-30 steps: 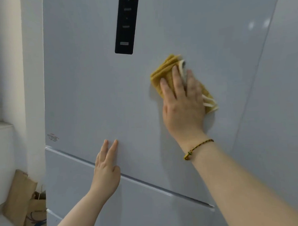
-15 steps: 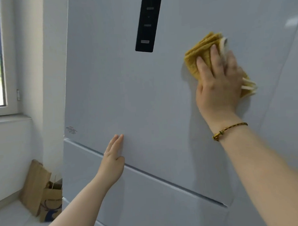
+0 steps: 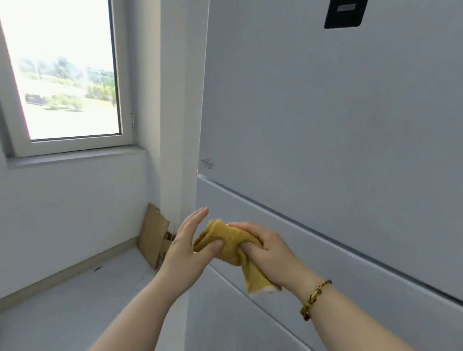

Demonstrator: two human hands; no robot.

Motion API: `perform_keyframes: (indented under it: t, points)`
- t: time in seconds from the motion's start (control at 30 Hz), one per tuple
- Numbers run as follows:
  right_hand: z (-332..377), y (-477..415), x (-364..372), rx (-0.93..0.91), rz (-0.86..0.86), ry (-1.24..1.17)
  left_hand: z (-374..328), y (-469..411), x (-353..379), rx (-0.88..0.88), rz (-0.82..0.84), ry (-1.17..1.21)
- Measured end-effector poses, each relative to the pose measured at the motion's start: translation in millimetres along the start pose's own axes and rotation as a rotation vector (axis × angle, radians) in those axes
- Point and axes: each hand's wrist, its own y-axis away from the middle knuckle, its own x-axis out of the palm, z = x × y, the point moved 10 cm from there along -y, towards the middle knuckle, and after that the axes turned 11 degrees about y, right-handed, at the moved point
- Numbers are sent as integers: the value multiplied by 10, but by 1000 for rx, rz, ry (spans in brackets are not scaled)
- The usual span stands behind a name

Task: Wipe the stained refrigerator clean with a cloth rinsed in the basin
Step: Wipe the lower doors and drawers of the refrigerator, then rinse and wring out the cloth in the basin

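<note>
The white refrigerator (image 3: 342,122) fills the right side, with a black control panel (image 3: 346,7) near the top and drawer seams lower down. A crumpled yellow cloth (image 3: 229,243) is off the door, held in front of the lower drawers. My right hand (image 3: 268,250) is closed around the cloth, whose tail hangs below the palm. My left hand (image 3: 187,243) meets it from the left: the thumb presses on the cloth's left end, while the fingers stay stretched out. No basin is in view.
A window (image 3: 61,68) with a sill is in the left wall. Brown paper bags (image 3: 155,237) lean in the corner between the wall and the refrigerator's side. Pale floor (image 3: 71,301) stretches out at the lower left.
My right hand has taken the cloth off the upper door and brought it down to waist height. My left hand left the door and came to the cloth. The view has swung left and down.
</note>
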Motion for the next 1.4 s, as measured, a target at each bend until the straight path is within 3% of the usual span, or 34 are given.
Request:
perform_keyframes:
  t: [0.1, 0.23, 0.33, 0.43, 0.53, 0.63, 0.7, 0.9, 1.07, 1.23, 1.4]
  points:
    - [123, -97, 441, 60, 190, -419, -47, 78, -340, -27, -14, 10]
    - [175, -223, 1119, 152, 442, -810, 92, 196, -890, -98, -155, -18]
    - [197, -339, 1625, 184, 587, -1138, 340, 291, -1372, -202, -352, 82]
    - [272, -463, 2090, 205, 664, -1274, 622, 444, -1893, -286, -548, 160]
    - [397, -778, 2610, 282, 606, -1161, 891, 589, -2448, -332, -733, 168]
    - [464, -1167, 2970, 342, 473, -911, 1063, 660, -2867, -386, -832, 168]
    - [605, -1436, 3202, 317, 472, -864, 1153, 735, -3172, -438, -882, 171]
    - [1401, -1955, 4113, 157, 740, -796, 1230, 1236, -4158, -466, -1223, 287]
    - [1954, -2062, 4954, 133, 890, -716, 1371, 1766, -4905, -411, -1420, 325]
    - [2461, -2296, 5862, 150, 942, -664, 1680, 2070, -5831, -421, -1489, 404]
    - [3039, -2509, 7076, 259, 919, -634, 2095, 2380, -7201, -519, -1425, 360]
